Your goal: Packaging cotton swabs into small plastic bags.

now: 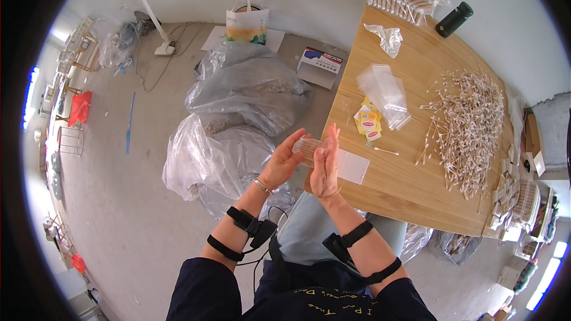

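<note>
- A small bundle of cotton swabs [307, 150] is pressed between the left hand [282, 163] and the right hand [325, 169], just off the near edge of the counter [410, 184] and above the lap.
- The left fingers are curled loosely round the bundle's left side; the right fingers are held flat and nearly straight against its right side, so the bundle is squeezed between palms rather than pinched.
- Since the bundle is held over open air, a slackened squeeze is judged likely to let thin sticks slide out and drop to the floor [137, 202].
- Uneven pressure is judged able to fan the ends apart or to bend the slim sticks.
- The swabs are seen as pale, thin, straight sticks; their tips are too small to be made out.
- A large loose heap of swabs [470, 131] is spread on the light wooden counter, tangled and bristly.
- A stack of clear bags [385, 92], glossy and limp, lies near small yellow cards [367, 122] and a flat white sheet [352, 166].
- A dark cylindrical bottle [454, 19] stands at the far end.
- Crinkled translucent plastic sacks [238, 113] sit on the floor beside the counter.
</note>
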A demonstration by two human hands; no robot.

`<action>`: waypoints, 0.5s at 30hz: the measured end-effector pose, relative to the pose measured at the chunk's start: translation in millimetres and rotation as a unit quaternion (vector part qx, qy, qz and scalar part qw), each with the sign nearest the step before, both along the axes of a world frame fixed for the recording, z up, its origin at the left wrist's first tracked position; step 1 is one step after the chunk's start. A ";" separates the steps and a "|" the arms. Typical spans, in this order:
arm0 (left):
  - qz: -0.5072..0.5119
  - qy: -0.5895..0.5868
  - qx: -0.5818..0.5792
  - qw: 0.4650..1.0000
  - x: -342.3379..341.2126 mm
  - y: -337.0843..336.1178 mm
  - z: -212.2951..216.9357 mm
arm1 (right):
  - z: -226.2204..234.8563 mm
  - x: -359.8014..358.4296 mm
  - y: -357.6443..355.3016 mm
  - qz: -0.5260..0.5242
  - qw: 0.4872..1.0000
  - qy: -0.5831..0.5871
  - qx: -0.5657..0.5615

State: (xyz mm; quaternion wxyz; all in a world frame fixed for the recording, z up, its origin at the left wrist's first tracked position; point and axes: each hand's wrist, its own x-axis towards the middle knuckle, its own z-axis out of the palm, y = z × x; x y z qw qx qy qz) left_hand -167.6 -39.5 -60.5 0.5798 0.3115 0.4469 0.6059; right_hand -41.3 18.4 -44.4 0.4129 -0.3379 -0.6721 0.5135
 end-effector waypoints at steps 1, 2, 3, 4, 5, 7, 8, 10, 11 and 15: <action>-0.001 0.000 0.001 1.000 2.4 0.9 2.5 | -0.1 0.7 0.8 0.002 1.000 0.000 -0.003; 0.003 0.033 -0.013 0.999 6.1 1.5 4.8 | 0.0 2.8 1.8 0.001 1.000 -0.001 -0.002; 0.010 0.068 -0.028 0.997 7.3 1.7 8.7 | -0.4 5.4 2.5 -0.002 1.000 0.003 -0.015; 0.009 0.069 -0.027 0.997 6.6 2.5 7.7 | -0.7 9.1 3.2 -0.004 1.000 0.007 -0.028; 0.030 0.003 -0.046 0.998 5.3 3.8 4.9 | -0.6 14.6 3.4 -0.005 1.000 0.007 -0.027; 0.057 -0.064 -0.068 0.994 1.3 0.1 -1.3 | 8.1 24.1 0.1 -0.049 0.997 -0.038 0.053; 0.055 -0.067 -0.048 0.995 -1.1 -2.3 -4.6 | 12.6 28.4 -0.9 -0.047 0.997 -0.038 0.052; 0.049 -0.073 -0.028 0.996 1.1 -1.0 -3.4 | 27.1 36.6 -0.3 -0.098 0.977 -0.142 0.124; 0.053 -0.022 -0.033 0.998 2.7 -1.3 -2.7 | 23.8 38.5 -1.6 -0.097 0.977 -0.143 0.124; 0.058 0.071 -0.024 0.996 6.2 0.6 1.0 | 9.8 43.5 -1.4 -0.038 0.977 -0.181 0.106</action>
